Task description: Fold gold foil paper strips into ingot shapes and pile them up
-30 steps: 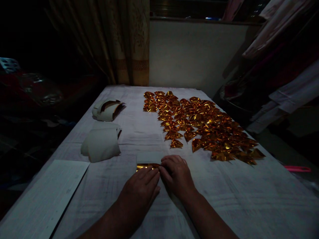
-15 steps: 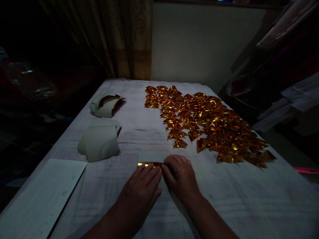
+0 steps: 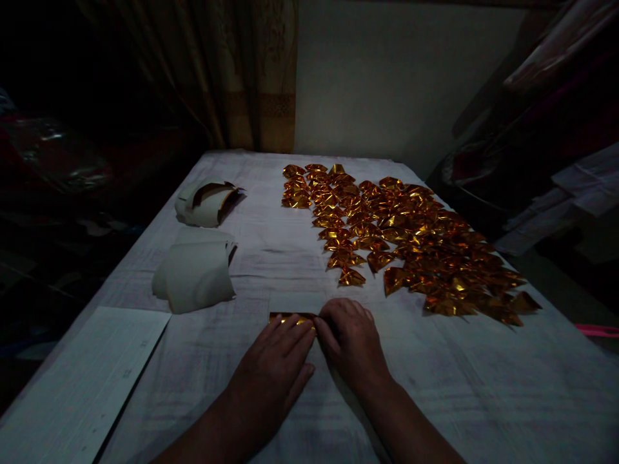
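Observation:
A sheet with a pale upper part (image 3: pixel 296 302) and a rolled or folded gold edge (image 3: pixel 290 318) lies flat near the table's front. My left hand (image 3: pixel 275 361) rests over the gold edge, its fingers stretched out and lying on it. At the right end of that edge, my right hand (image 3: pixel 352 338) has its thumb and fingers pinched together on the gold sheet. Beyond my hands, to the right, many folded gold foil pieces (image 3: pixel 416 238) lie in a broad group.
Two stacks of curled pale sheets (image 3: pixel 198 274) (image 3: pixel 207 203) sit on the left of the cloth-covered table (image 3: pixel 261 258). A white board (image 3: pixel 82 380) lies at the front left. Behind are a curtain (image 3: pixel 242 77) and a wall; hanging cloths (image 3: pixel 585 180) are at the right.
The gold edge under my left fingers shows a darker upper rim than before. Both hands keep nearly the same places; the whole view has shifted slightly.

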{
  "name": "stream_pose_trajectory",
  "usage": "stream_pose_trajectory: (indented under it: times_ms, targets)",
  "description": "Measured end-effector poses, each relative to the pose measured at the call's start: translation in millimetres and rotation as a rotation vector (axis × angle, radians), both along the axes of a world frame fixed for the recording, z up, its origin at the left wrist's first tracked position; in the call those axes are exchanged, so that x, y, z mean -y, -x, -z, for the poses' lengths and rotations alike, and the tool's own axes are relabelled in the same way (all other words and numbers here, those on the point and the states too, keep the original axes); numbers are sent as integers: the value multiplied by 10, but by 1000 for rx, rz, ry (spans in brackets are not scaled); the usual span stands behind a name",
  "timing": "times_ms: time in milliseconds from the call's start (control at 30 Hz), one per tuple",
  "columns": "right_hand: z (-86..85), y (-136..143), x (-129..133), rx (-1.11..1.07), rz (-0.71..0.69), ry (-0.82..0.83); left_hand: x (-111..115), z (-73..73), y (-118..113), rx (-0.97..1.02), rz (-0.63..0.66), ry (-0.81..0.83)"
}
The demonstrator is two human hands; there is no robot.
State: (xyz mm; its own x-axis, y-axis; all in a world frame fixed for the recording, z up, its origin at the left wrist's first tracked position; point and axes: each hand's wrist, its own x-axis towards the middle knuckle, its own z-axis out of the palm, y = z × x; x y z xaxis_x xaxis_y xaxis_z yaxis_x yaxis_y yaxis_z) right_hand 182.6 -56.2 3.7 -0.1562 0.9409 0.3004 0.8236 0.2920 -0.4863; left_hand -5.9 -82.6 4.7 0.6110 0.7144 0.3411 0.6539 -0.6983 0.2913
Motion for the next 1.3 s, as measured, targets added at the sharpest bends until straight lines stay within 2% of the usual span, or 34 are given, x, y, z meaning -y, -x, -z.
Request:
stream_pose_trajectory:
  times_ms: [133, 267, 567, 733, 933, 1033, 1167, 1300]
  targets:
    - [40, -17, -2, -4, 10, -28, -4, 8, -3, 14, -4, 9]
    - [52, -28, -1, 16, -43, -45, -23, -74, -5, -7, 17, 37]
    - [-36, 87, 12, 165, 36, -10, -57, -174, -60, 89, 37, 60]
    - [-69, 96, 36, 201, 27, 14, -60, -231, -67, 70, 25, 93]
    - [-144, 91, 91, 197, 49, 62, -112, -149, 169, 34, 101, -2]
    - [-164, 101, 106, 208, 55, 65, -138, -110, 346, -13, 81, -64]
    - [-170, 96, 118, 229, 60, 34, -123, -142, 508, -75, 56, -109]
    - [-190, 114, 137, 245, 86, 2, -81, -198, 542, -98, 32, -124]
